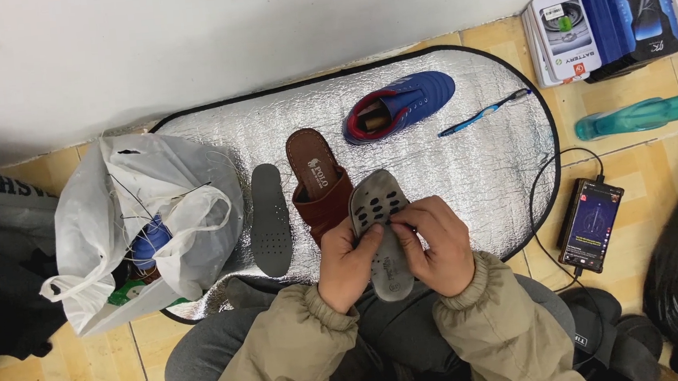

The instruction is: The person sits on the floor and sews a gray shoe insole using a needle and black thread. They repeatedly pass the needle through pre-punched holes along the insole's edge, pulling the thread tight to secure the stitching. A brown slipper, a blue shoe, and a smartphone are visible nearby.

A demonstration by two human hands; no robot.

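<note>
The grey perforated insole [380, 224] sits upright between the person's 2 hands, its holed toe end sticking up above the fingers and its heel end showing below the palms, over the lap at the near edge of the silver mat [467, 155]. The left hand [347, 265] closes round the insole's left edge, thumb pressed across its face; the right hand [440, 243] grips the right edge, fingers curled over the middle of it, so both hands are clasped on the same piece. Just behind the insole, touching or nearly touching its toe end, lies a brown slip-on shoe [319, 182] with its opening up. To the left of that, a second dark insole [270, 219] lies flat on the mat, apart from the hands. Farther back rests a blue sneaker [401, 105] with red lining, tipped on its side, and something tan is tucked inside it, too small to tell what. A blue toothbrush [483, 112] lies to its right. At the left edge of the mat, a white plastic bag [154, 231] stands open, holding a blue spool-like object, a green item and loose dark threads. Off the mat to the right, a phone [591, 224] lies lit on the floor with a cable attached, near a teal bottle [647, 113] on its side and stacked boxes [602, 20].
</note>
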